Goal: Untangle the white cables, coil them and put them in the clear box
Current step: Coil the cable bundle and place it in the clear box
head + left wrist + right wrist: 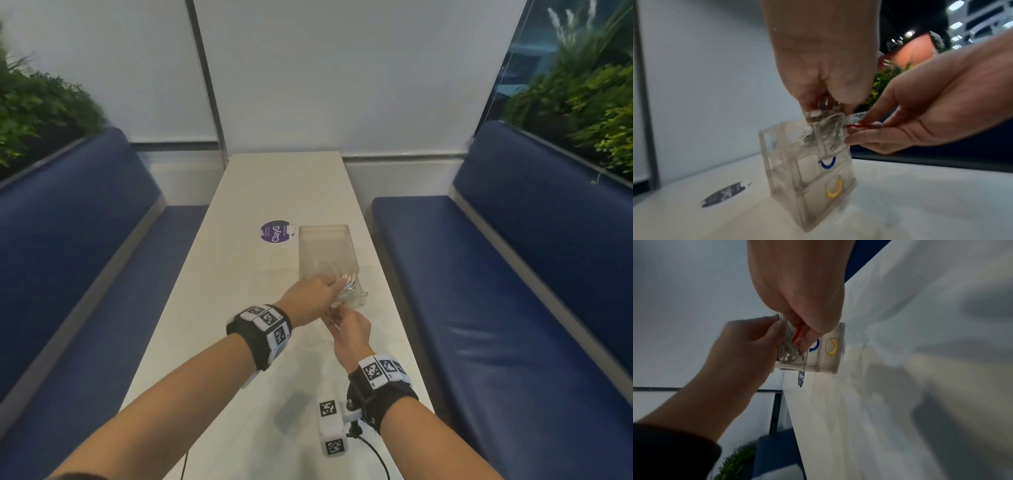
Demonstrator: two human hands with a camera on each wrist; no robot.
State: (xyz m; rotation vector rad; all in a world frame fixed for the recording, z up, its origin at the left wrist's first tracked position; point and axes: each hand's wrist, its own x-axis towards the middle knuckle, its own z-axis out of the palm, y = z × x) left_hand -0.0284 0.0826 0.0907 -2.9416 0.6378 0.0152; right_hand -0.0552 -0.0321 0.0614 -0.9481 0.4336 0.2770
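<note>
Clear box [323, 253] sits on the white table [274, 192]; at its six o'clock end, the left hand [308, 301] pinches coiled white cables [824, 129] inside, the right hand [352, 334] pinching its red tab [857, 125].

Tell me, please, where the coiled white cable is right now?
In the left wrist view, the coiled white cable sits in the clear box's near-end compartment, held by the left hand.
</note>
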